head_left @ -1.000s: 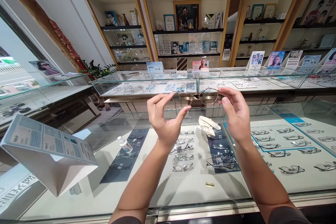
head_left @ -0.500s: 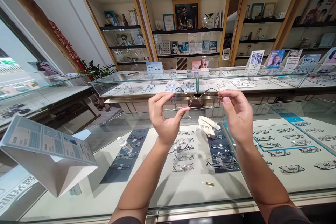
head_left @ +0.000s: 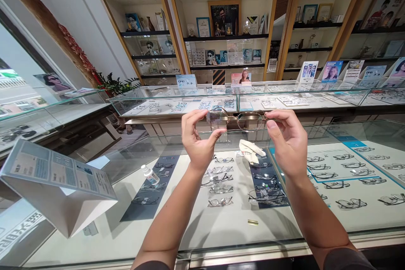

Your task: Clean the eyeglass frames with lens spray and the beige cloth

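A pair of thin metal-rimmed eyeglasses (head_left: 249,121) is held up above the glass counter, its clear lenses facing away and slightly tilted. My left hand (head_left: 198,137) grips the left side of the frame, with the index finger on top and the thumb below the left lens. At the other end, my right hand (head_left: 287,137) pinches the right side near the hinge between thumb and fingers. Below the glasses, a cream cleaning cloth (head_left: 251,152) lies crumpled on the counter. A small white bottle (head_left: 149,174) stands on the glass left of my left forearm.
The glass display counter (head_left: 247,240) holds rows of eyeglasses (head_left: 220,201). A folded sign card (head_left: 60,177) stands at the left, and a small gold-coloured piece (head_left: 252,222) lies near the front. Farther back is another glass showcase (head_left: 190,107), with a potted plant (head_left: 115,84) beside it.
The eyeglasses have turned and tilted slightly between my hands, and the left lens shows a different reflection. Both hands keep their hold, with the right hand shifted a little to the right.
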A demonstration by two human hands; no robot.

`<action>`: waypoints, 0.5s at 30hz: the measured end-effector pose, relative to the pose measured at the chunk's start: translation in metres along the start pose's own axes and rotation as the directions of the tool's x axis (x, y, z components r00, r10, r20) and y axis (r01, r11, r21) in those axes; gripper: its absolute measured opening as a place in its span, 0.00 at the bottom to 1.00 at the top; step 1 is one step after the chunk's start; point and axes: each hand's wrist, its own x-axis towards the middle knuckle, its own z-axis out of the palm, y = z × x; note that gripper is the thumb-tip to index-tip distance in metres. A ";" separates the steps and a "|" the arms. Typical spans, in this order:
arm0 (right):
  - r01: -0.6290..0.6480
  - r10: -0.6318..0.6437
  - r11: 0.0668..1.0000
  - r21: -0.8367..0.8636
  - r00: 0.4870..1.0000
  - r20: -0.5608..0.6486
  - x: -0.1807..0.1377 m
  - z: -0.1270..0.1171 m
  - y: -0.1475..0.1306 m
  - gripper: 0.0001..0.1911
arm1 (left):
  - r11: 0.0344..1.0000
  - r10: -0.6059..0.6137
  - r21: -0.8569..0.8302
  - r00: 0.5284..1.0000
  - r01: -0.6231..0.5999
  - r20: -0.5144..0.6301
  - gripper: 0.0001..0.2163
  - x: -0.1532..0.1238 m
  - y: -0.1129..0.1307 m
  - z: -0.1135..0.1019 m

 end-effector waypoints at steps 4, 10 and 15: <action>0.004 -0.004 1.000 -0.007 1.000 -0.004 0.000 0.000 -0.001 0.07 | 1.000 -0.009 0.021 1.000 0.009 0.006 0.26 0.000 0.001 0.000; 0.011 -0.011 1.000 -0.019 1.000 -0.001 0.000 0.000 0.000 0.07 | 1.000 -0.009 0.029 1.000 0.008 0.010 0.25 0.000 0.002 -0.001; 0.004 -0.004 1.000 0.012 1.000 -0.005 0.000 0.000 0.001 0.07 | 0.999 0.017 0.039 1.000 -0.017 -0.007 0.25 0.000 0.005 -0.001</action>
